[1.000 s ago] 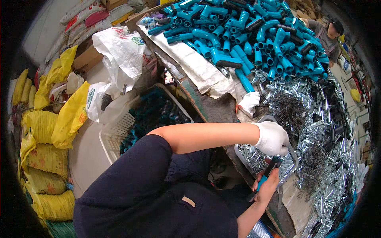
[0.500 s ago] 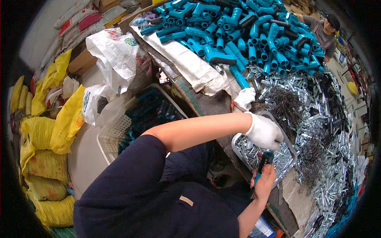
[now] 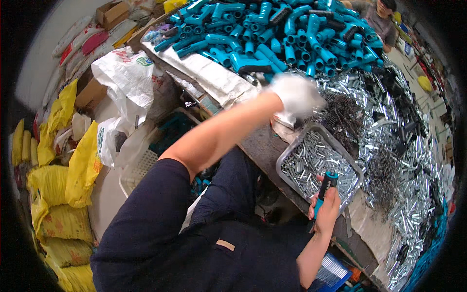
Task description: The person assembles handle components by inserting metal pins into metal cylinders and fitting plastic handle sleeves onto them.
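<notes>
My right hand (image 3: pixel 327 209), bare, is closed around a teal handle with a black grip (image 3: pixel 329 181), held upright with its round end up. It is over the near edge of a clear plastic tray (image 3: pixel 361 173) holding small metal pins (image 3: pixel 311 160). My left hand (image 3: pixel 297 97), in a white glove, is above the bench between the tray and a large heap of teal pistol-shaped handle shells (image 3: pixel 272 34). Motion smears its fingers, so whether it holds anything is not visible. Dark coil springs (image 3: pixel 343 117) lie in a pile just right of it.
Shiny metal parts (image 3: pixel 418 214) cover the bench's right side. A whitish basket (image 3: pixel 138 170) with teal pieces stands left of my legs. Yellow sacks (image 3: pixel 63 219) and a white plastic bag (image 3: pixel 126 82) are at the left. Another person (image 3: pixel 382 22) is at the far right.
My left hand has moved from above the tray up and left toward the teal heap. My right hand keeps its grip on the handle. The view has shifted slightly.
</notes>
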{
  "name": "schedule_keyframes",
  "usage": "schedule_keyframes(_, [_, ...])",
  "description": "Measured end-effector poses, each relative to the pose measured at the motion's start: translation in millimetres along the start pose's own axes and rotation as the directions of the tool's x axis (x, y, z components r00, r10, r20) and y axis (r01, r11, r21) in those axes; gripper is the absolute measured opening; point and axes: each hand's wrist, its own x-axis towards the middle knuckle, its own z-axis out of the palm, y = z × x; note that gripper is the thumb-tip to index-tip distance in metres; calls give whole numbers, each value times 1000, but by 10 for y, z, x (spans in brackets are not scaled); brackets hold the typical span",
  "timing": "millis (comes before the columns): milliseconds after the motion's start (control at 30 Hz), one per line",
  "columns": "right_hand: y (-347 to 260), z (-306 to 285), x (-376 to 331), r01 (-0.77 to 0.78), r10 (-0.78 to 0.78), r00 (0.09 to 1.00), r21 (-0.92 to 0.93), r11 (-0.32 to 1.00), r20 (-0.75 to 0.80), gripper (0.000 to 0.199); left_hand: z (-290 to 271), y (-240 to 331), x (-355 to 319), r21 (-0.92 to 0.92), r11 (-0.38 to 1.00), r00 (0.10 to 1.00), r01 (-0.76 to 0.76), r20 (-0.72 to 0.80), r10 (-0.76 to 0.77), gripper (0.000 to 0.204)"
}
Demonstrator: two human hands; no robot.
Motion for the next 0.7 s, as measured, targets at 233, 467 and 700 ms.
schedule_keyframes(233, [-35, 78, 22, 17, -17, 999, -1, 1000, 37, 48, -59, -1439, 251, 328, 880, 912, 345, -339, -231, 39])
schedule_keyframes(467, [-46, 34, -28, 27, -25, 999, -63, 998, 41, 49, -93, 128, -323, -497, 752, 873, -434, -439, 214, 50])
schedule_keyframes(700, [-28, 76, -79, 95, -90, 994, -76, 993, 68, 44, 78, 468, -403, -458, 827, 946, -326, -153, 287, 54])
